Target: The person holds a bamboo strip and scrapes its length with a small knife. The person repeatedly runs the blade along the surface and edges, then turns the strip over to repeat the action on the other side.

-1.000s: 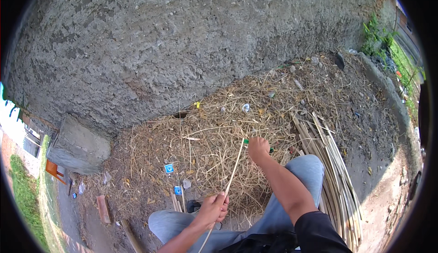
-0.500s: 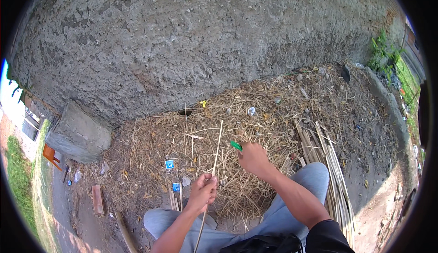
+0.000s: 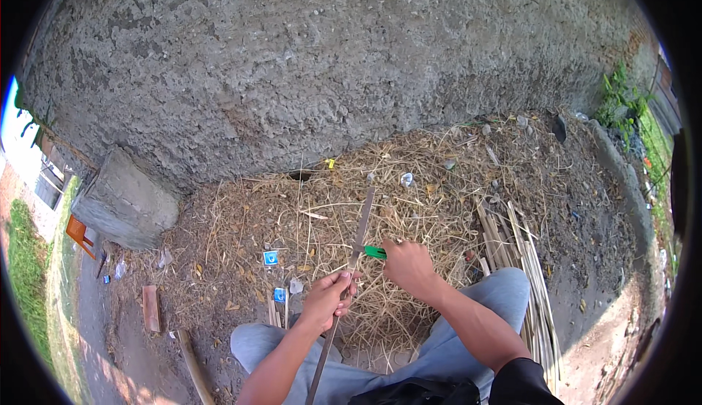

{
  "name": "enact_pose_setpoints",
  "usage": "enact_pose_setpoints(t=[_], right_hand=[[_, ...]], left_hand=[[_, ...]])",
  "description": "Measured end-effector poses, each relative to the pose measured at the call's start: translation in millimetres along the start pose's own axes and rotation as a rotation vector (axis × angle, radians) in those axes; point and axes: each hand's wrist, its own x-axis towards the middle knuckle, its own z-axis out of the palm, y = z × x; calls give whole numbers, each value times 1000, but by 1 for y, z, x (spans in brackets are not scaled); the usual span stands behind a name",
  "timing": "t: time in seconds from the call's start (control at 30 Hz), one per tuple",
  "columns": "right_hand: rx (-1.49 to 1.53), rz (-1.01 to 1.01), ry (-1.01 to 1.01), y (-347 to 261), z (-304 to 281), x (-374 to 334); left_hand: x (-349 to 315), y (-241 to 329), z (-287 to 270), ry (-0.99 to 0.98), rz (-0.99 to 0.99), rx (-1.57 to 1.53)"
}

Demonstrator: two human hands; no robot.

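My left hand [image 3: 327, 299] is closed round a long, thin bamboo strip [image 3: 365, 215], pinching it between thumb and fingers. The strip slants up and away from my lap, its grey-brown side showing. In my right hand [image 3: 411, 266], the fingers wrap round a green cutter knife [image 3: 374, 252]. Its front end meets the strip just above my left hand; the blade itself is too small to make out clearly. Pale curled shavings [image 3: 387, 317] lie in a heap below both hands, between my bent knees.
A bundle of split bamboo strips [image 3: 537, 310] lies beside my right knee. A rough grey wall [image 3: 329, 76] rises ahead, with a concrete block [image 3: 131, 197] at its left. A brick [image 3: 151, 308], a wooden stick [image 3: 194, 368] and blue wrappers [image 3: 270, 258] lie on the ground at left.
The strip showed its pale side before and now shows its darker side. My right hand has brought the cutter knife down and left, from apart to against the strip.
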Motion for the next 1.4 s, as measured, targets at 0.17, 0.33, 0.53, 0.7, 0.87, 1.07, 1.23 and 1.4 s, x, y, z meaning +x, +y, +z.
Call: enact_pose_setpoints(t=[0.17, 0.33, 0.53, 0.7, 0.87, 1.07, 1.23, 1.4], right_hand=[[-22, 2, -2, -1, -3, 0], [-37, 6, -24, -5, -2, 2], [-11, -21, -16, -8, 4, -2], [33, -46, -15, -17, 7, -8], [-39, -54, -17, -25, 11, -12], [-91, -11, -25, -18, 24, -2], [-157, 175, -27, 25, 25, 21], [-145, 383, 12, 55, 20, 40]], left_hand=[[1, 0, 5, 4, 34, -2], [1, 0, 3, 11, 62, 2], [0, 4, -1, -5, -7, -78], [1, 3, -1, -68, -10, -155], [3, -1, 1, -63, -16, -293], [1, -4, 5, -115, -89, -451], [-8, -24, 22, -31, -118, -264], [-11, -25, 18, -97, -168, -222]])
